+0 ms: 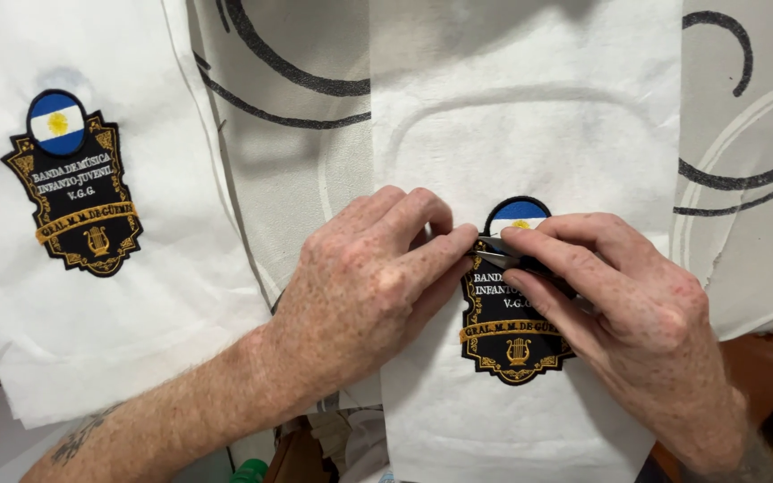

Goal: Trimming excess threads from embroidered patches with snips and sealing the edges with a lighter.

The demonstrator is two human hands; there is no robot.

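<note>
From the head camera, a black embroidered patch (507, 335) with gold trim and a blue-and-white roundel sits on a white fabric strip (530, 116), which serves as the landmark here. The left hand (364, 286) lies on the strip just left of the patch, its fingers bent, fingertips pressing at the patch's upper left edge. The right hand (624, 309) covers the patch's right side and pinches a small pair of scissors (498, 253), blades at the patch's top edge. A second patch (73, 183) lies on another white cloth (136, 304), well left of the strip.
</note>
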